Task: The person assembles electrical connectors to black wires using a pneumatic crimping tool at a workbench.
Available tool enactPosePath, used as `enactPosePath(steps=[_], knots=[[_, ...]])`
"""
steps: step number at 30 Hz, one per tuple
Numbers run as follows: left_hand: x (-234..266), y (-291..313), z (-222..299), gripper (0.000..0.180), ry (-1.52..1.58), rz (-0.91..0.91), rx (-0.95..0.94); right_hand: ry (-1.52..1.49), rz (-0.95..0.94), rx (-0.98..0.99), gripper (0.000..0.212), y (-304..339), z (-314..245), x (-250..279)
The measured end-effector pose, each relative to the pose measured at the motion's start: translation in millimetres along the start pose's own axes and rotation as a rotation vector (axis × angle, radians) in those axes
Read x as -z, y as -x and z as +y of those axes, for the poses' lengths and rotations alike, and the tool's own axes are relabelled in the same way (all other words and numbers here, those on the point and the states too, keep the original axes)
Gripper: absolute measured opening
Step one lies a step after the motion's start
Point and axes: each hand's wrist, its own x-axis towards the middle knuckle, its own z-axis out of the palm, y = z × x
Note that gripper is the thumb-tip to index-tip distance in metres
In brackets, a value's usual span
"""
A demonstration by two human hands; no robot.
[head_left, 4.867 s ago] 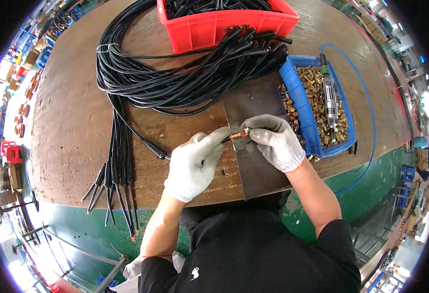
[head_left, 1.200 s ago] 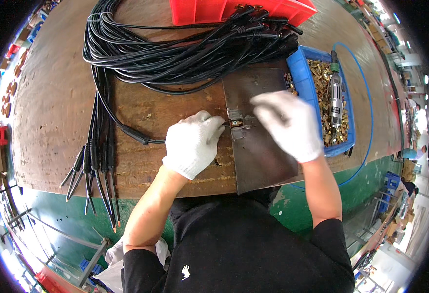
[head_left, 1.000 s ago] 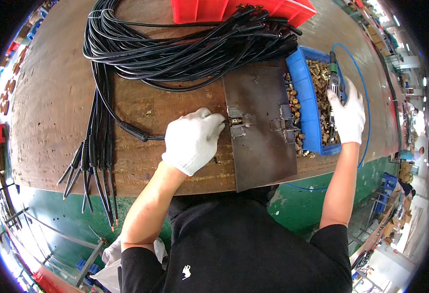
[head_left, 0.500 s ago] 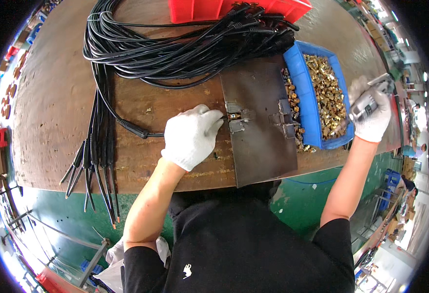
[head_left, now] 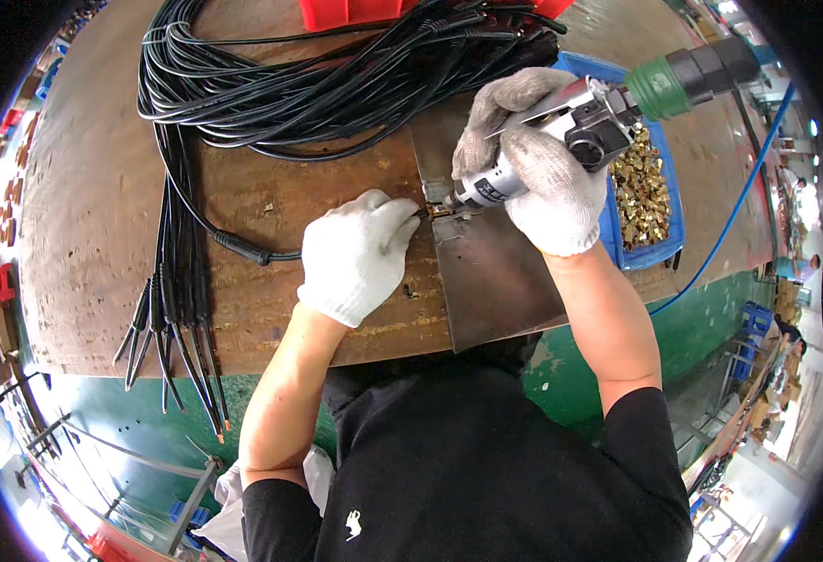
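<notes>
My left hand point(head_left: 355, 255), in a white glove, is closed on the end of a black cable point(head_left: 285, 256), holding it at the edge of a dark metal plate point(head_left: 505, 281). A small metal holder point(head_left: 451, 226) on that plate sits at the cable's tip; a brass-coloured bit shows there. My gloved right hand point(head_left: 557, 178) is wrapped round a silver air screwdriver point(head_left: 491, 185) with a green collar. The tool lies nearly level, and its nose reaches the holder beside my left fingertips. Exact contact at the tip is too small to tell.
A large bundle of black cables point(head_left: 271, 94) lies at the back, with stripped ends hanging over the front edge at left. At right stands a blue bin point(head_left: 676, 225) of brass fittings point(head_left: 641, 192). A red bin point(head_left: 351, 11) is behind. A blue hose point(head_left: 744, 201) crosses the right side.
My right hand has brought the screwdriver from beyond the blue bin leftward to the holder on the plate. My left hand keeps its grip on the cable, nearly still.
</notes>
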Motion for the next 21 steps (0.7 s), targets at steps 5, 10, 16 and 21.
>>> enactPosePath(steps=[5, 10, 16, 21], knots=[[0.9, 1.2, -2.1, 0.013, -0.005, 0.001, -0.017, -0.002, -0.012, -0.019, 0.032, -3.1, 1.4, -7.1], [-0.4, 2.4, -2.4, 0.012, -0.008, 0.011, -0.023, 0.001, -0.239, -0.092, 0.031, -19.8, -0.3, -8.3], [-1.4, 2.8, -2.1, 0.011, -0.037, 0.021, -0.035, 0.266, -0.42, 0.112, 0.046, -20.6, 3.3, -15.3], [-2.0, 2.2, -1.1, 0.011, -0.046, 0.016, -0.042, 0.287, -0.298, 0.05, 0.037, -14.3, 0.5, -21.8]])
